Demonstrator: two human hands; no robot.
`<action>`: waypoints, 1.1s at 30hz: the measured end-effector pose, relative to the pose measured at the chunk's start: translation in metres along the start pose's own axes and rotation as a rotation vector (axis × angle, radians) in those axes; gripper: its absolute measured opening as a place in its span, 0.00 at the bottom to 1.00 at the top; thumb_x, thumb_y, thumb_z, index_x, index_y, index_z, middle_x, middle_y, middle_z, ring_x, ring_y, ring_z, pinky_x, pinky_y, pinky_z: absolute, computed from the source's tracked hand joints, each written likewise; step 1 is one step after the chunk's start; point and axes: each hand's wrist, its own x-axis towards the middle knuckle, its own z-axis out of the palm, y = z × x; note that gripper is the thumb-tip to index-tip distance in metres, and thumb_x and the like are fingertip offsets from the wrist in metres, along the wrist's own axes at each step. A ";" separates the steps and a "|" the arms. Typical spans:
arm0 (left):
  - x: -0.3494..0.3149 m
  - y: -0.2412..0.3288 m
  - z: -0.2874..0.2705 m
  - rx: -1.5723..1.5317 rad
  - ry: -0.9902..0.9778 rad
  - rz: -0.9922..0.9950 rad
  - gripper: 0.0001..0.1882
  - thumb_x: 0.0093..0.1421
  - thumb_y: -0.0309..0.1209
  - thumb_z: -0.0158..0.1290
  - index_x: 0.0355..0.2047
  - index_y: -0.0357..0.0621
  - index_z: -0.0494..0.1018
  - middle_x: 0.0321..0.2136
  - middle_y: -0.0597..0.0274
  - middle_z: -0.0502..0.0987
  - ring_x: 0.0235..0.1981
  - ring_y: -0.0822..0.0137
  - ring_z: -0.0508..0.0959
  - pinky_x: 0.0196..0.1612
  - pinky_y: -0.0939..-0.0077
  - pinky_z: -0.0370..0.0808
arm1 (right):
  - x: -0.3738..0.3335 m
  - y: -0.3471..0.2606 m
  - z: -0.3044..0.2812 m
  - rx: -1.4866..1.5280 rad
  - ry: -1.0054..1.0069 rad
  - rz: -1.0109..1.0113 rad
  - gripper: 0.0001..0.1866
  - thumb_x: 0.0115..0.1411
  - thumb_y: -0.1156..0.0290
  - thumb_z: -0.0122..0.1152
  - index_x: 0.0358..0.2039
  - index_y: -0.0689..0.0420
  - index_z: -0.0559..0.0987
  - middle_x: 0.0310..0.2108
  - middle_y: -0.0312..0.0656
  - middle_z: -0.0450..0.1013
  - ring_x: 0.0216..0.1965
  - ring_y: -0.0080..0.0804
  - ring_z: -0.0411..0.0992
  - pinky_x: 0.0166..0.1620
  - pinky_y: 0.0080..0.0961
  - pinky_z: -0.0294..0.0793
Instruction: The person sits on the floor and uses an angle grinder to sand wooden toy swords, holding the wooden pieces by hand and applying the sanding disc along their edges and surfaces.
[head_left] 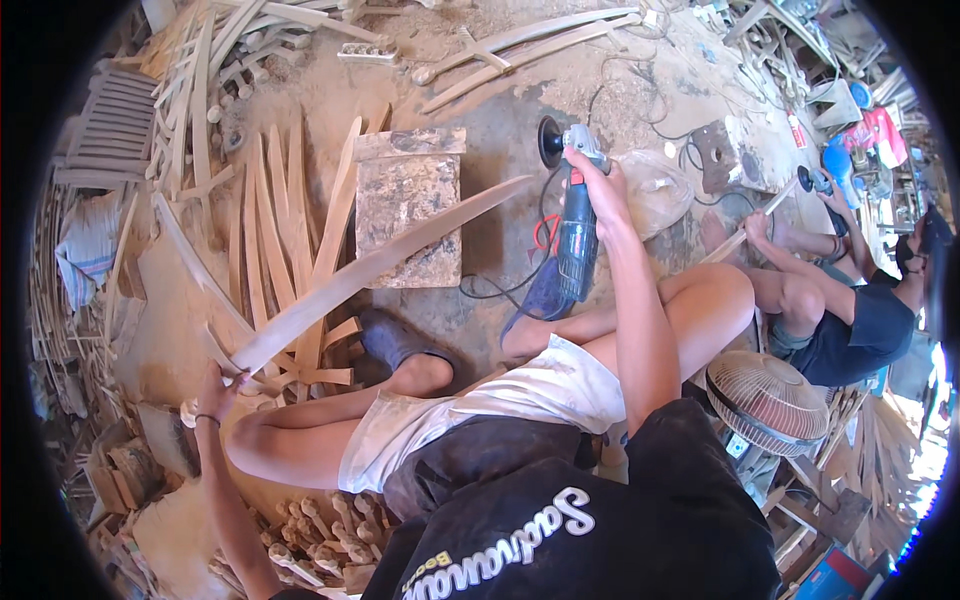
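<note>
My left hand (215, 390) grips the near end of a long curved wooden slat (380, 268), which rises up and to the right over a square wooden block (410, 215). My right hand (598, 180) holds a blue angle grinder (572, 225) by its body, disc end (549, 140) pointing away, lifted just right of the slat's far tip. The grinder's cord trails on the floor below it. My bare legs stretch across the middle of the view, one foot in a dark shoe (395, 342).
A fan of cut curved slats (285, 230) lies on the sawdust floor to the left. Turned wooden spindles (320, 530) are heaped near my left knee. A floor fan (765, 400) stands at right. Another person (850, 320) sits far right, working on a stick.
</note>
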 end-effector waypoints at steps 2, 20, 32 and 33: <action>-0.010 -0.024 -0.001 0.115 -0.191 -0.019 0.42 0.63 0.56 0.73 0.67 0.39 0.74 0.48 0.46 0.87 0.49 0.41 0.86 0.53 0.53 0.82 | -0.007 -0.005 0.009 0.028 -0.055 0.008 0.28 0.61 0.53 0.86 0.47 0.59 0.79 0.29 0.43 0.80 0.21 0.31 0.79 0.24 0.31 0.82; 0.013 0.182 0.078 0.082 0.080 0.064 0.20 0.60 0.49 0.74 0.45 0.50 0.91 0.34 0.46 0.89 0.37 0.43 0.89 0.45 0.51 0.85 | -0.169 0.010 0.164 -0.967 -0.638 -0.494 0.41 0.61 0.47 0.77 0.72 0.38 0.72 0.44 0.56 0.87 0.48 0.61 0.87 0.53 0.52 0.85; 0.023 0.212 0.067 -0.028 -0.003 -0.021 0.23 0.62 0.48 0.74 0.47 0.44 0.89 0.40 0.43 0.90 0.43 0.43 0.90 0.47 0.52 0.85 | -0.202 0.051 0.224 -0.888 -0.828 -0.673 0.41 0.60 0.55 0.76 0.72 0.47 0.72 0.37 0.57 0.86 0.40 0.63 0.86 0.47 0.58 0.84; 0.022 0.208 0.067 -0.037 0.004 -0.007 0.22 0.62 0.46 0.74 0.48 0.44 0.89 0.40 0.43 0.90 0.43 0.43 0.90 0.47 0.52 0.84 | -0.205 0.052 0.225 -0.851 -0.822 -0.696 0.40 0.59 0.55 0.76 0.72 0.47 0.73 0.36 0.57 0.86 0.40 0.63 0.86 0.46 0.58 0.84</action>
